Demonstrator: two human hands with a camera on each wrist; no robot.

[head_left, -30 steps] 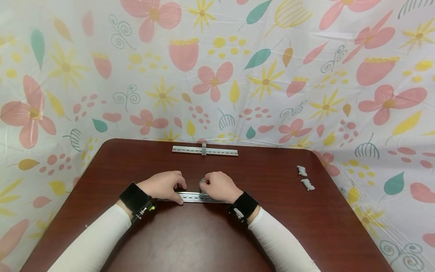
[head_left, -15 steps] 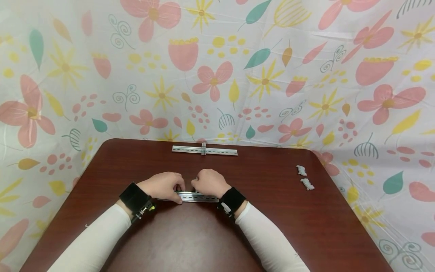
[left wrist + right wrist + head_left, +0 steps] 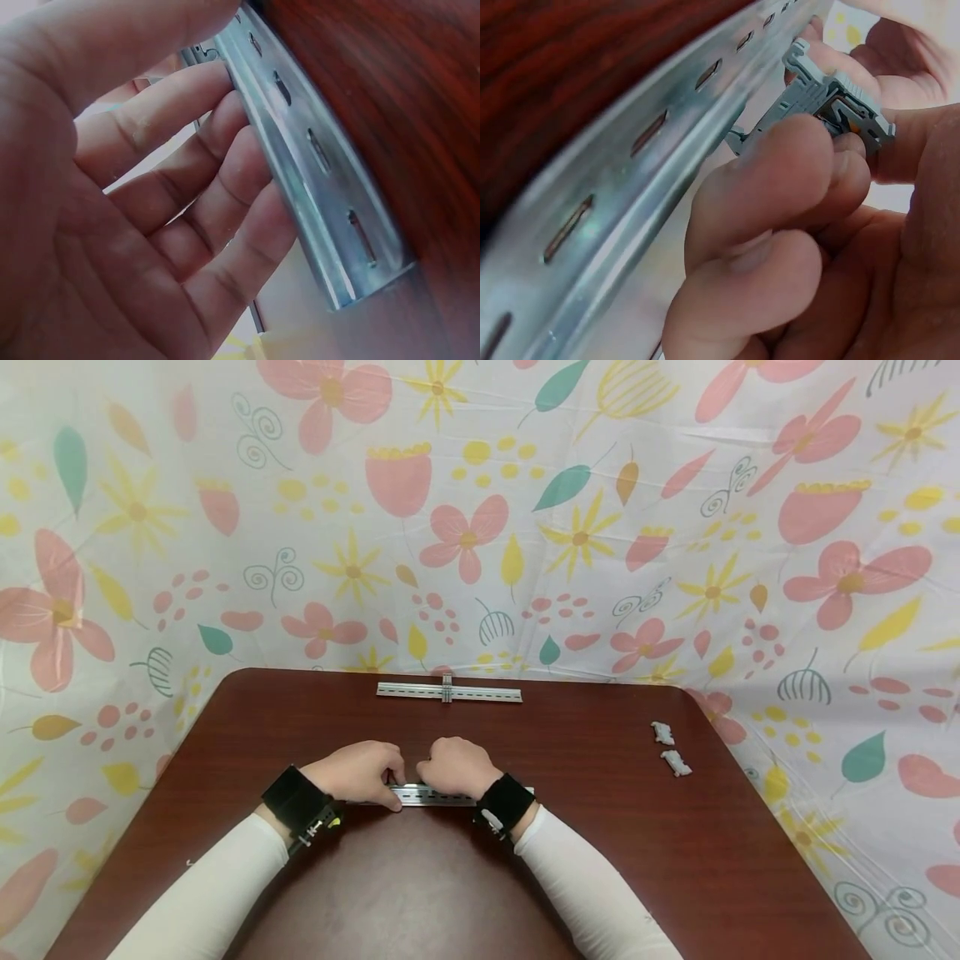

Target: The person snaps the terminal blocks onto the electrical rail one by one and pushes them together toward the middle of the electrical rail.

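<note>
Shifted leftward, right hand [image 3: 459, 767] pinches grey moulded-plastic block [image 3: 801, 94], judged light, stiff, best held by flat faces; left hand [image 3: 354, 772] grips long slotted silver metal rail [image 3: 300, 142].

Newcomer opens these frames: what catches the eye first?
Probably the bright flowered cloth, filling the background of the head view. Next, the slotted metal rail below that view's middle, gripped by the left hand, with the right hand pinching a gray clip close by it. A similar rail lies near the far edge of the brown table.
</note>
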